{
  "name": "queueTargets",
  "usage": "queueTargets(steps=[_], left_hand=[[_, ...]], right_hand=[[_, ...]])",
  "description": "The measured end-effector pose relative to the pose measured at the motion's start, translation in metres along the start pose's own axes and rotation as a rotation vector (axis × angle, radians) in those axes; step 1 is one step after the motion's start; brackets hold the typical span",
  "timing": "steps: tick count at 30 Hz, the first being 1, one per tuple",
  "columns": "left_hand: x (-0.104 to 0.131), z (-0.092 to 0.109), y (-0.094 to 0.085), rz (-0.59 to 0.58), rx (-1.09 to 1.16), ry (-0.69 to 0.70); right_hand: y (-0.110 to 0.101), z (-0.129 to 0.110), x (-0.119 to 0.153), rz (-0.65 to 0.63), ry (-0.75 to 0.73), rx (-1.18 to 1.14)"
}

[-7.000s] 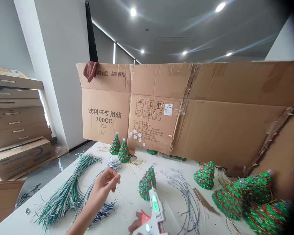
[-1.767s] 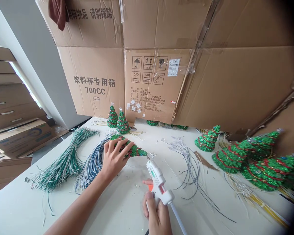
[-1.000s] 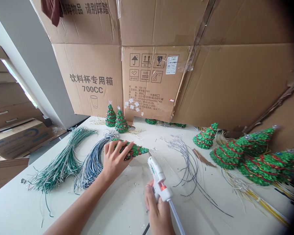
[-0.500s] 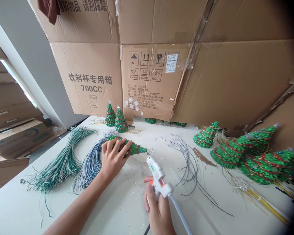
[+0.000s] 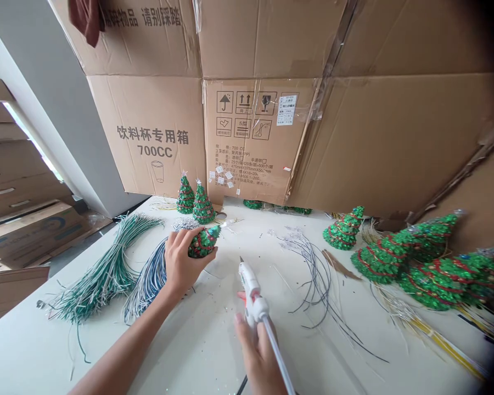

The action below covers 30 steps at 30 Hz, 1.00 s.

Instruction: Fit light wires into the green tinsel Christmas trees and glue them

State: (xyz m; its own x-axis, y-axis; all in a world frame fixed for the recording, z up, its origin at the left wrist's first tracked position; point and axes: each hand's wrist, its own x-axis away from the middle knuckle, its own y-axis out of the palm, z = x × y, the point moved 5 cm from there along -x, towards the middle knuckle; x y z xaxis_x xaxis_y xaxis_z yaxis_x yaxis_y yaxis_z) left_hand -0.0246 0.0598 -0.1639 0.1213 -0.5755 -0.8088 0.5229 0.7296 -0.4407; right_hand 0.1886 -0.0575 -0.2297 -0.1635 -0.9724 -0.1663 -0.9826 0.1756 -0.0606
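A: What is the left hand [image 5: 183, 257] doing?
B: It's gripping a little tree [image 5: 203, 243], green and tipped over to the right. I can't tell if it touches the white table [image 5: 181, 343].
A: And the right hand [image 5: 258, 345]?
B: Its fingers are wrapped around a white glue gun [image 5: 252, 288]. The gun is apart from the tree.
A: What's close by?
B: Blue strings [image 5: 151, 288] are right beside the left hand, which hides some. Green strings [image 5: 107, 269] lie farther left. Thin wires [image 5: 319, 291] lie right of the gun.
A: Anything blocking?
B: A big cardboard wall [image 5: 247, 49] stands at the back and hides parts of some trees [image 5: 253, 203]. Two standing trees [image 5: 203, 206] are in front of it. More trees [image 5: 381, 258] crowd the right side.
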Motion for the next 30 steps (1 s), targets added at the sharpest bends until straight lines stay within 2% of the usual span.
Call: queueTargets(steps=[4,7,11,15,19,21,23,24,26,27,30], left_hand=[[-0.011,-0.014,-0.001,-0.067,0.384,-0.395],[-0.026,-0.008,-0.007,-0.146,0.608,-0.518],[-0.053,0.014,-0.019,-0.224,0.852,-0.541],[-0.083,0.044,-0.025,-0.228,1.061,-0.580],[-0.108,0.071,-0.026,-0.225,1.276,-0.730],[-0.115,0.079,-0.029,-0.228,1.338,-0.808],[-0.120,0.084,-0.033,-0.239,1.397,-0.862],[-0.121,0.086,-0.035,-0.247,1.423,-0.874],[-0.123,0.089,-0.040,-0.262,1.454,-0.877],[-0.123,0.090,-0.041,-0.265,1.459,-0.872],[-0.121,0.091,-0.042,-0.266,1.448,-0.870]], right_hand=[[0.006,-0.013,-0.005,-0.243,-0.223,0.222],[0.009,-0.012,-0.005,-0.372,-0.337,0.467],[0.015,0.002,-0.003,-0.389,-0.390,0.779],[0.025,0.023,0.001,-0.374,-0.427,1.028],[0.030,0.041,0.007,-0.381,-0.520,1.078],[0.027,0.041,0.006,-0.358,-0.526,1.070],[0.022,0.026,0.001,-0.371,-0.527,1.069],[0.019,0.011,-0.004,-0.384,-0.528,1.058],[0.011,-0.033,-0.015,-0.428,-0.528,0.935],[0.004,-0.060,-0.024,-0.399,-0.489,0.829],[-0.014,-0.130,-0.059,-0.337,-0.230,0.412]])
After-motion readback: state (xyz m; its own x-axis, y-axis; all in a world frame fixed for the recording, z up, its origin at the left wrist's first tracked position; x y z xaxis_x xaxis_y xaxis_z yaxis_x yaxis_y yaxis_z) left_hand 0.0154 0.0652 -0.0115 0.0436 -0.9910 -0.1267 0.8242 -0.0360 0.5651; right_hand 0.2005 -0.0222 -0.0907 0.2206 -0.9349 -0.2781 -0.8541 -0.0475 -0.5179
